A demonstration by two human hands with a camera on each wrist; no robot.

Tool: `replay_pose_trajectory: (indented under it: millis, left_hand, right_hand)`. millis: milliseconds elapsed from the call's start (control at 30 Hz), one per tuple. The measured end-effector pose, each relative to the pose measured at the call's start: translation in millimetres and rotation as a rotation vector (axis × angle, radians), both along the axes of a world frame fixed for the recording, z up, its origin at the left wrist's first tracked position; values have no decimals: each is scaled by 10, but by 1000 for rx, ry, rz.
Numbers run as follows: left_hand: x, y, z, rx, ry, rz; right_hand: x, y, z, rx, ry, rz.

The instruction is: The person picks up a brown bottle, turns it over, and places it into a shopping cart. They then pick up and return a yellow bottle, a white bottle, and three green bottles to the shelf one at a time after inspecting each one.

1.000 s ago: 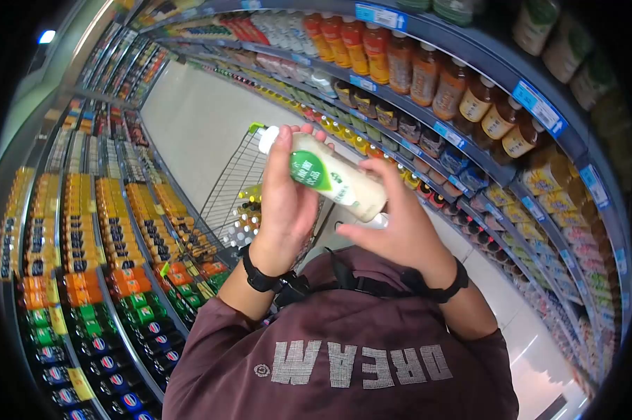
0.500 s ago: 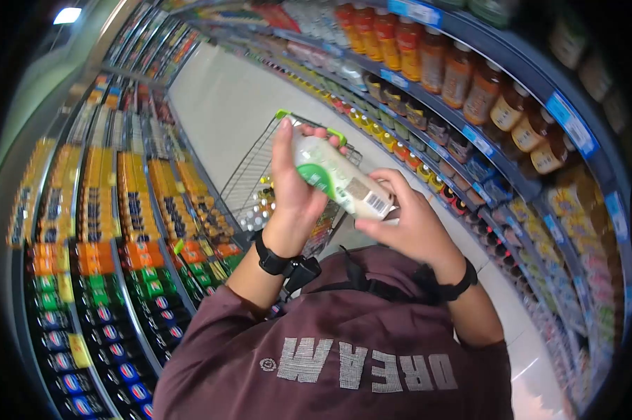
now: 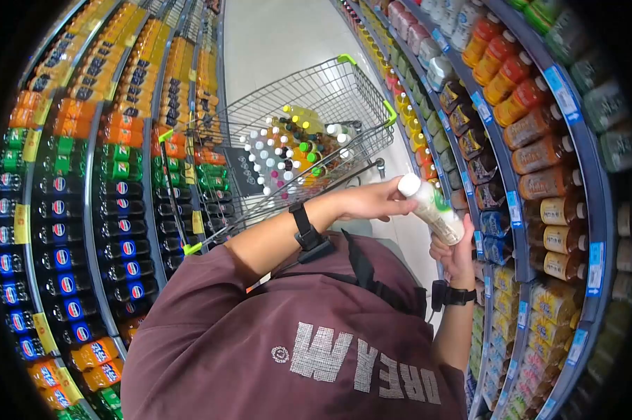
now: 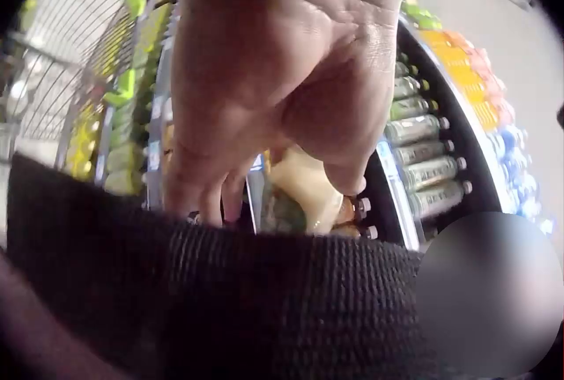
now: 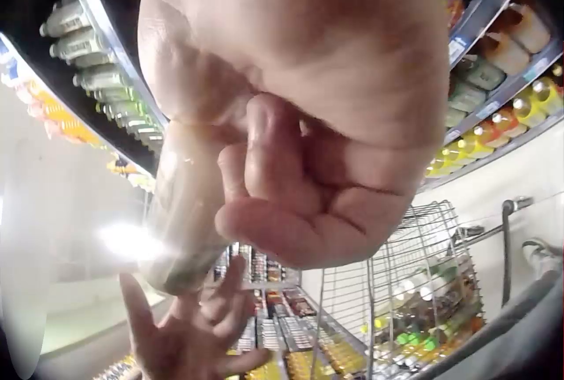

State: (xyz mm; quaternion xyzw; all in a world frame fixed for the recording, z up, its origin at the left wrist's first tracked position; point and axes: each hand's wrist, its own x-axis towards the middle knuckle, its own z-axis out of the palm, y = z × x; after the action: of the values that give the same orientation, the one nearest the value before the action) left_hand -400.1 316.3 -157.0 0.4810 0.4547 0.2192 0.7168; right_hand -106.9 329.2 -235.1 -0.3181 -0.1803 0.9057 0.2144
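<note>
A drink bottle (image 3: pixel 435 213) with a white cap, pale contents and a green-and-white label tilts in front of the body in the head view. My right hand (image 3: pixel 457 253) grips it around the lower part. In the right wrist view the curled fingers (image 5: pixel 273 186) wrap the bottle (image 5: pixel 189 190). My left hand (image 3: pixel 372 201) is at the cap end, its thumb reaching toward the bottle's neck. From the right wrist, the left hand (image 5: pixel 189 331) shows with its fingers spread beside the bottle's end. The left wrist view has the bottle (image 4: pixel 304 186) beyond the palm, partly hidden.
A wire shopping cart (image 3: pixel 242 94) holding many bottles stands ahead. Shelves of cola bottles (image 3: pixel 64 262) line the left side. Along the right, close to the right hand, runs a shelf of tea and juice bottles (image 3: pixel 543 182) with blue price tags. Pale floor (image 3: pixel 281 28) runs between.
The body and view have turned, bringing the whole cart into sight. The bottle has moved right toward the shelf in the right hand. The left hand has loosened from around it.
</note>
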Motion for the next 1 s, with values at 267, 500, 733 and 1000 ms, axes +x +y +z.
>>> replay_pose_trajectory:
  millis: [267, 500, 733, 1000]
  left_hand:
    - [-591, -38, -508, -329, -216, 516]
    - [-1634, 602, -1231, 29, 36, 987]
    - [-3204, 1864, -2800, 4, 349, 1239]
    - [-4143, 2344, -4787, 38, 797, 369]
  right_hand:
    - [-657, -39, -592, 293, -334, 237]
    - [-578, 166, -870, 331, -727, 134]
    - [815, -1651, -1922, -164, -1233, -293]
    - [-184, -3113, -727, -668, -1179, -42]
